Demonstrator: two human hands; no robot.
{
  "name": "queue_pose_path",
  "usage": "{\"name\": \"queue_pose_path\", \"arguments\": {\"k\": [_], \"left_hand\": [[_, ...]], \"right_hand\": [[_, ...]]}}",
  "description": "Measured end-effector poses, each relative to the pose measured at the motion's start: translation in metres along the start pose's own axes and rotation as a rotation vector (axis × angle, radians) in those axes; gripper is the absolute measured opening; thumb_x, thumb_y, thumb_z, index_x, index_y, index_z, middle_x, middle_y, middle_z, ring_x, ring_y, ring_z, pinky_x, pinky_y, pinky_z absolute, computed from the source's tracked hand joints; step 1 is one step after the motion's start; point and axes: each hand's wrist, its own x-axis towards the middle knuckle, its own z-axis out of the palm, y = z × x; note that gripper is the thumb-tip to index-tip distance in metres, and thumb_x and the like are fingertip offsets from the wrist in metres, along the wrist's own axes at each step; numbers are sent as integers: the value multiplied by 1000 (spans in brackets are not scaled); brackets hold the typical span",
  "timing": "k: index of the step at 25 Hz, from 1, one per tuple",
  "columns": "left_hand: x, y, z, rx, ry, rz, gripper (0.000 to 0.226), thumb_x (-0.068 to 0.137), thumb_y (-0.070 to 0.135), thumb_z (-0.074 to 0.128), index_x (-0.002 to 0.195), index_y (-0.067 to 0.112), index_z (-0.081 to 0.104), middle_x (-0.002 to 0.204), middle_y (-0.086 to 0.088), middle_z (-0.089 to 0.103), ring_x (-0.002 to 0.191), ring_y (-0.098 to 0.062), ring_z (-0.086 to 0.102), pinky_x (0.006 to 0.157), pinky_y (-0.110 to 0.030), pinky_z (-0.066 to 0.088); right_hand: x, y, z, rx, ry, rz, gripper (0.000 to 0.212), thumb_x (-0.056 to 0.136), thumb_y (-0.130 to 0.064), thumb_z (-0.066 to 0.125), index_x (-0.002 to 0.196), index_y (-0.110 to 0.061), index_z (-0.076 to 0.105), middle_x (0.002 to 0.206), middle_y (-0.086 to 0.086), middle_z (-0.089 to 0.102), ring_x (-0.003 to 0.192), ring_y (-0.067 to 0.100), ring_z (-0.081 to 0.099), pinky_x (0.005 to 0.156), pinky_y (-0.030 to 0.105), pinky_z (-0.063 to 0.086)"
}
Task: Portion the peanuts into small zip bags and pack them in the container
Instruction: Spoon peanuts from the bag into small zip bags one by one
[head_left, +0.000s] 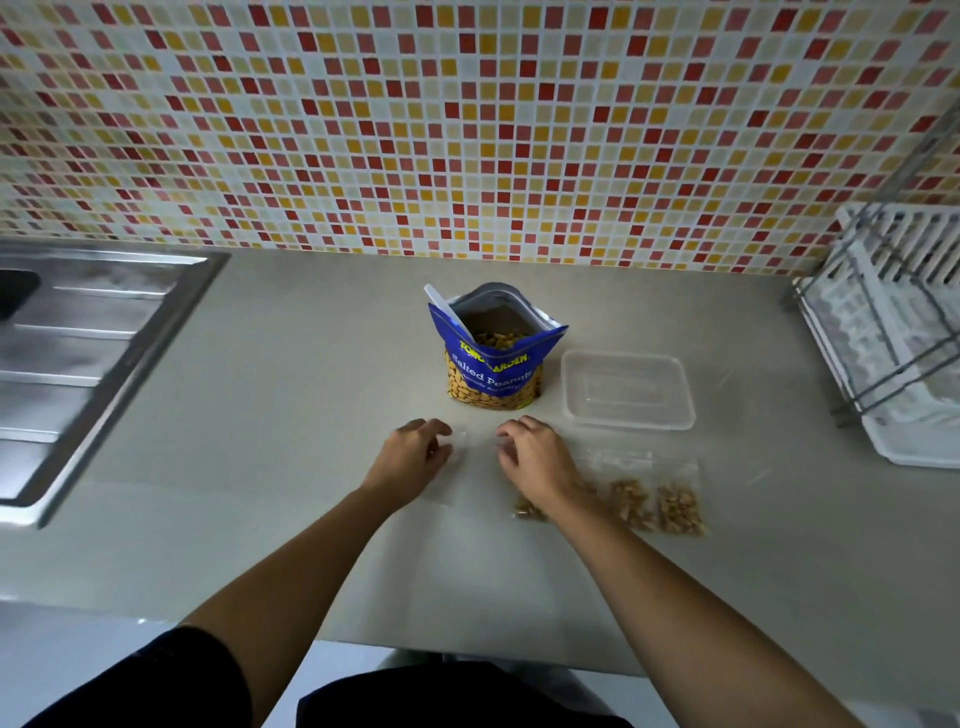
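Peanut bag (493, 358) open; both hands on empty zip bag (470, 462).

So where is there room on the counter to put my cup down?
Bare counter lies between the sink and the peanut bag, and along the near edge. It is crowded by the hands, the container and the filled bags; the dish rack fills the right.

Both forearms are bare, with a short dark sleeve (171, 670) and dark clothing at the torso (457, 699).
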Motion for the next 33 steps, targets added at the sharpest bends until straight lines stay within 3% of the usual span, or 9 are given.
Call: {"name": "queue_pose_path", "arguments": {"k": [3, 7, 10, 15, 18, 19, 21, 26, 33], "left_hand": [[4, -22, -8, 30, -27, 2, 25, 85, 11, 60, 109, 6, 64, 99, -16, 63, 89, -31, 62, 81, -31, 47], [22, -47, -3, 140, -109, 76, 36, 82, 13, 61, 119, 13, 61, 120, -9, 61, 107, -31, 56, 92, -31, 39], [32, -49, -1, 195, -157, 104, 34, 85, 14, 54, 118, 13, 59, 111, -10, 61, 103, -31, 54, 88, -34, 41], [37, -47, -20, -89, -151, 98, 14, 85, 7, 59, 94, 7, 69, 88, -10, 61, 81, -23, 57, 70, -18, 40], [32, -48, -38, -395, -245, -119, 11, 85, 4, 61, 84, 13, 67, 82, -1, 64, 73, -11, 58, 70, -15, 45], [29, -48, -43, -581, -257, -209, 15, 85, 1, 59, 83, 14, 66, 81, -2, 65, 73, -11, 60, 70, -19, 49], [23, -42, -54, -890, -258, -321, 17, 86, -2, 57, 88, 13, 65, 77, -1, 68, 72, -12, 62, 68, -20, 54], [13, -24, -59, -1235, -268, -411, 17, 94, 10, 49, 97, 5, 65, 75, -6, 69, 68, -12, 67, 69, -23, 58], [3, 2, -60, -1282, -289, -381, 17, 86, -6, 54, 95, 3, 65, 75, -1, 72, 68, -11, 68, 65, -21, 57]], "right_hand": [[7, -23, 24, 40, -130, 83, 42, 86, -29, 59, 122, -7, 53, 117, 14, 58, 110, 31, 54, 91, 33, 40], [12, -44, 49, -37, -175, 190, 60, 82, -41, 63, 127, -7, 44, 130, 15, 46, 120, 31, 45, 98, 36, 36], [14, -49, 58, -67, -173, 218, 67, 79, -43, 67, 131, -10, 40, 133, 14, 44, 122, 30, 45, 100, 36, 38], [13, -46, 61, 196, -78, 338, 51, 73, -27, 74, 120, -14, 57, 123, 10, 51, 115, 25, 48, 98, 30, 38], [10, -48, 61, 596, -15, 442, 14, 76, -15, 71, 86, -21, 63, 95, 2, 62, 89, 18, 60, 77, 28, 50], [10, -51, 56, 774, 16, 485, 14, 80, -12, 69, 80, -23, 60, 86, -1, 63, 80, 14, 59, 68, 21, 49], [12, -50, 45, 992, 127, 520, 16, 84, -10, 66, 79, -23, 58, 80, -5, 62, 72, 6, 57, 62, 13, 46], [10, -47, 24, 1135, 171, 444, 5, 84, -16, 67, 83, -20, 63, 66, -4, 62, 56, 6, 53, 51, 18, 44], [1, -44, 0, 1235, 198, 423, 14, 82, -10, 68, 91, -18, 61, 83, -2, 66, 68, 3, 60, 59, 15, 50]]}}
